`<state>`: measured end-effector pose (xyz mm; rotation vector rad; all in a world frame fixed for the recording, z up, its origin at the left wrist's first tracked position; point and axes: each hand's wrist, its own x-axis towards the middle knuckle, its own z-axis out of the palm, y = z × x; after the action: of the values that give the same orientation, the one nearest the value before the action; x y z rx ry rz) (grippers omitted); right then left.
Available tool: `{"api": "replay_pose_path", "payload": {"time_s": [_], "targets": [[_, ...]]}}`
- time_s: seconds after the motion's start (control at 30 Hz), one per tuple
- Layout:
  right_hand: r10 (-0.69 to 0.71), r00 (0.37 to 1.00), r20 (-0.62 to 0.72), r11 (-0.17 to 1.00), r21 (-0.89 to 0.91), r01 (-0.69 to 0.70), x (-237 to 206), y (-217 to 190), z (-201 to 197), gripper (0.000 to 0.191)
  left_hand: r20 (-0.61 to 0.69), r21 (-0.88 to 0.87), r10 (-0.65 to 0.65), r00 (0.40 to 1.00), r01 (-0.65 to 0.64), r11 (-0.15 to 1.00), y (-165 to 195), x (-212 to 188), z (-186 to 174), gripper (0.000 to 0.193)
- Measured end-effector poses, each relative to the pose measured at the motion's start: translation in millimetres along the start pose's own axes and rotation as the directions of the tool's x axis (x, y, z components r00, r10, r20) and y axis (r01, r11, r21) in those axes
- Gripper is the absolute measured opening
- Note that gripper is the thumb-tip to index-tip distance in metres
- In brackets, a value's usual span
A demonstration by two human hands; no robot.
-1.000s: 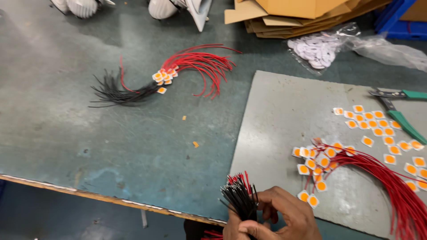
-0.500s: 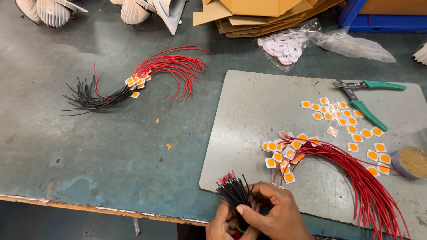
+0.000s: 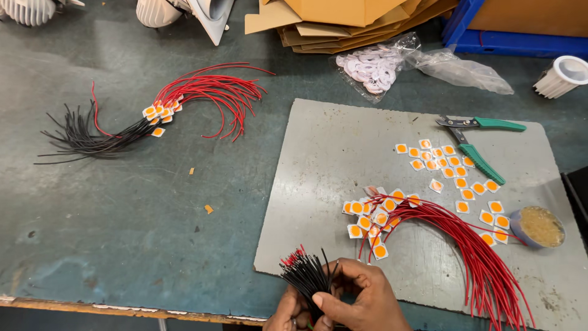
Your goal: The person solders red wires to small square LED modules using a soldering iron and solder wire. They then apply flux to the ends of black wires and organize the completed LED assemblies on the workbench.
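Lower centre of frame: my right hand (image 3: 361,300) and left hand (image 3: 293,314) are still grasping the black wire bundle (image 3: 308,274), now fanning its red-tipped ends upward over the table (image 3: 122,233) edge. My view has been drifting, so the grey mat (image 3: 343,141) is sitting more centrally.

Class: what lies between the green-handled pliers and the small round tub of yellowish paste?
Head view: loose square orange-centred chips lie on the grey mat between pliers and tub.

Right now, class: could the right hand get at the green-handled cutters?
Probably yes: the right hand pinches the black wire bundle, but only bare mat and loose LED chips lie before the green-handled cutters.
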<state>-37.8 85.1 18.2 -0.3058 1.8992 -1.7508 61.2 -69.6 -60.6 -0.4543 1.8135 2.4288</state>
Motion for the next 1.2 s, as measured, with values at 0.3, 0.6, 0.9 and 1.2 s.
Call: {"api": "replay_pose_path", "payload": {"time_s": [0.3, 0.6, 0.9, 1.2], "targets": [[0.004, 0.999, 0.053, 0.995, 0.096, -0.009, -0.6, 2.2, -3.6, 0.033, -0.034, 0.030, -0.002, 0.999, 0.003, 1.000, 15.8, -7.5, 7.5, 0.079], [-0.002, 0.999, -0.033, 0.991, 0.134, 0.006, -1.6, 10.7, -7.3, 0.065, -0.103, 0.003, 0.156, 0.982, -0.156, 0.988, 34.6, -11.0, 22.9, 0.075], [-0.249, 0.942, -0.226, 0.961, -0.179, 0.211, -20.9, 7.8, -14.8, 0.043, -0.183, 0.004, 0.024, 0.983, -0.024, 1.000, 40.0, -10.6, 32.7, 0.083], [-0.204, 0.965, -0.163, 0.940, -0.309, 0.146, -18.9, -17.4, -11.9, 0.047, -0.213, 0.207, -0.008, 0.977, 0.053, 0.977, 42.9, -10.7, 27.8, 0.080]]}}
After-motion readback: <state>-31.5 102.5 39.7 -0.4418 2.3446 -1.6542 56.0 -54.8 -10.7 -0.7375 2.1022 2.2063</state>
